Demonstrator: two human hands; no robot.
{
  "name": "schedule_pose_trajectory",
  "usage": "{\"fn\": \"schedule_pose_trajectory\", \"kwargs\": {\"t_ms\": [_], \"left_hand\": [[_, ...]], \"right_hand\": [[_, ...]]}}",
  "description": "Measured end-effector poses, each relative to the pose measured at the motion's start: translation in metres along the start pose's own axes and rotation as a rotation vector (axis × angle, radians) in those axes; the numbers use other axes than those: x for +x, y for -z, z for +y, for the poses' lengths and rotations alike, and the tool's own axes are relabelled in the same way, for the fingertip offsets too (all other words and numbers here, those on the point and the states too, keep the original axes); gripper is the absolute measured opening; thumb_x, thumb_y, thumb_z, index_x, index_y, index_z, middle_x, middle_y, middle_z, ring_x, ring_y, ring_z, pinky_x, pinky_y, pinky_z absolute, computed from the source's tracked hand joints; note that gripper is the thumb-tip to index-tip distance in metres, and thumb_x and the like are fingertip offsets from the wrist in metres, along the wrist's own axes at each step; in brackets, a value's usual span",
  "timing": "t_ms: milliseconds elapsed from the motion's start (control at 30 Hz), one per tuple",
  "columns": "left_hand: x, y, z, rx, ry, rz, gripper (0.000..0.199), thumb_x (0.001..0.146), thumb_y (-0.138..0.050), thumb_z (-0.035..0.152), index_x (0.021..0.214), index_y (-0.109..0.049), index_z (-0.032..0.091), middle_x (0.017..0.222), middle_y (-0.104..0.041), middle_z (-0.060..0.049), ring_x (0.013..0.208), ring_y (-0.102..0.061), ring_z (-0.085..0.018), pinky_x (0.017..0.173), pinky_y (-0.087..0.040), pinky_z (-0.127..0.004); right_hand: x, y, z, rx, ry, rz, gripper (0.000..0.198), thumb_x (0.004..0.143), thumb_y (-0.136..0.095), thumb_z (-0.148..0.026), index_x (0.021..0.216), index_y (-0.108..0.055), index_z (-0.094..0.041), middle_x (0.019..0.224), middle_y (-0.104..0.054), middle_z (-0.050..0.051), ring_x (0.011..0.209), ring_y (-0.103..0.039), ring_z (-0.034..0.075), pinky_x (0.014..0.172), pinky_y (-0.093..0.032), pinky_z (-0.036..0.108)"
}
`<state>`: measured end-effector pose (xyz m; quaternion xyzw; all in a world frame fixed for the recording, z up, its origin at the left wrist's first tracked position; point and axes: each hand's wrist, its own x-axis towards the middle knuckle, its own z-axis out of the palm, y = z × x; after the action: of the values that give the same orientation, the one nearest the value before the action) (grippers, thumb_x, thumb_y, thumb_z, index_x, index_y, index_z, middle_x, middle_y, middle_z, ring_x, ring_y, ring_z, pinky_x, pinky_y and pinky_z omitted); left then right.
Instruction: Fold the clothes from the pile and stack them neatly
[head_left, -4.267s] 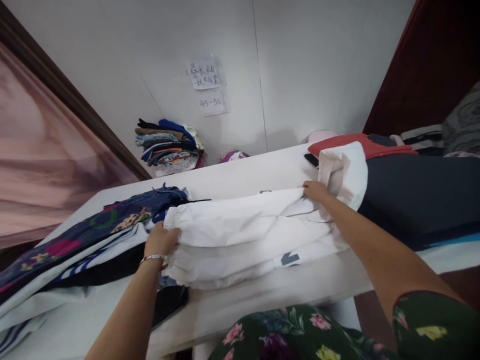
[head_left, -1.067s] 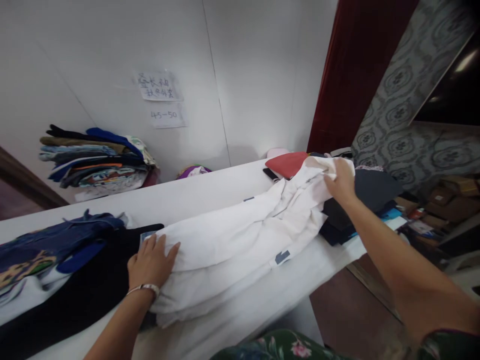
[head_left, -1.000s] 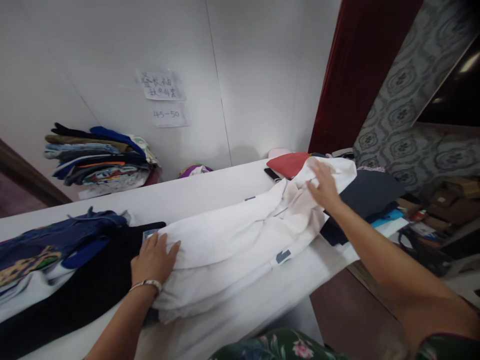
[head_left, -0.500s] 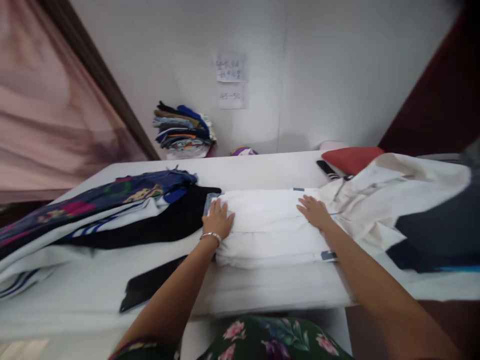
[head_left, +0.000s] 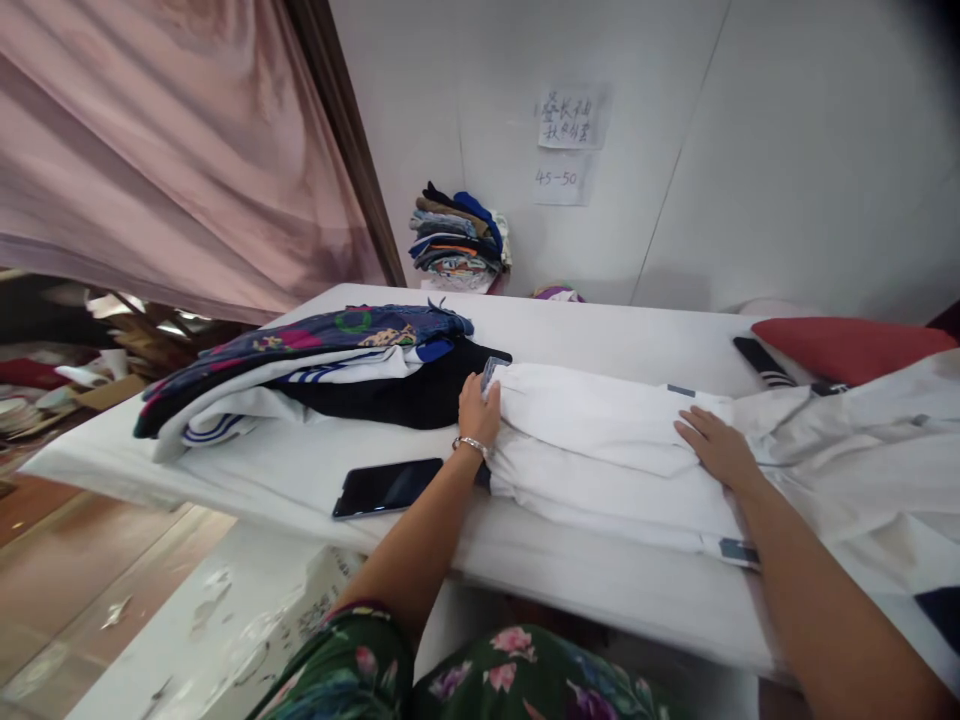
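A white folded garment (head_left: 592,440) with small dark grey patches at its right end lies lengthwise on the table in front of me. At its left end rests my left hand (head_left: 480,412), a bracelet on the wrist, the thumb apart from the slightly bent fingers. My right hand (head_left: 718,447) lies palm down near the right end, fingers stretched out on the cloth. Beside the left hand, a bit of blue denim-like cloth (head_left: 493,370) shows at the garment's edge. A crumpled white cloth (head_left: 862,430) adjoins it on the right.
Several garments (head_left: 360,350) lie piled on the left of the white table (head_left: 570,335). A black phone (head_left: 386,487) lies near the front edge. A red cloth (head_left: 855,345) is at the back right. Folded clothes (head_left: 457,235) stand stacked behind the table. A pink curtain (head_left: 180,130) hangs at left.
My view has swung left, so the table's left end and the floor now show. Both hands remain on the white garment; my left thumb is closer to the fingers.
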<state>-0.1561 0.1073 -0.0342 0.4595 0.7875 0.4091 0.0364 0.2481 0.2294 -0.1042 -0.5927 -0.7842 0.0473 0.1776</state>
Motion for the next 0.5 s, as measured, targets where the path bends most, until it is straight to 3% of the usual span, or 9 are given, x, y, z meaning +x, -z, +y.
{"fn": "schedule_pose_trajectory", "kwargs": {"t_ms": [100,267,367,500], "left_hand": [[0.007,0.008,-0.005,-0.014,0.13,-0.056,0.052,0.092,-0.033,0.042,0.129,-0.05,0.01,0.134,-0.052,-0.017,0.124,-0.048,-0.024,0.102,-0.037,-0.034],[0.011,0.022,-0.006,0.002,0.147,-0.121,0.046,0.091,-0.036,0.046,0.114,-0.062,0.016,0.116,-0.065,-0.013,0.11,-0.057,-0.026,0.092,-0.041,-0.035],[0.01,0.027,-0.008,0.007,0.162,-0.14,0.045,0.091,-0.034,0.045,0.112,-0.062,0.018,0.114,-0.065,-0.012,0.106,-0.059,-0.025,0.089,-0.042,-0.033],[0.008,0.028,-0.013,0.028,0.17,-0.198,0.052,0.085,-0.046,0.052,0.117,-0.059,0.013,0.122,-0.06,-0.018,0.112,-0.057,-0.03,0.091,-0.041,-0.036]], "right_hand": [[0.0,0.002,-0.001,0.1,-0.03,-0.007,0.046,0.088,-0.038,-0.05,0.12,-0.06,-0.025,0.14,-0.049,0.007,0.133,-0.039,0.027,0.109,-0.03,0.051],[-0.005,0.013,-0.005,0.276,-0.105,0.036,0.049,0.082,-0.044,-0.051,0.112,-0.066,-0.019,0.13,-0.058,0.009,0.127,-0.047,0.026,0.11,-0.031,0.042],[-0.008,0.018,-0.005,0.328,-0.15,0.052,0.049,0.079,-0.045,-0.053,0.108,-0.068,-0.021,0.123,-0.063,0.007,0.121,-0.052,0.028,0.106,-0.037,0.041],[-0.01,0.021,-0.005,0.362,-0.16,0.068,0.049,0.077,-0.047,-0.054,0.105,-0.069,-0.021,0.119,-0.066,0.006,0.118,-0.055,0.028,0.103,-0.039,0.041]]}}
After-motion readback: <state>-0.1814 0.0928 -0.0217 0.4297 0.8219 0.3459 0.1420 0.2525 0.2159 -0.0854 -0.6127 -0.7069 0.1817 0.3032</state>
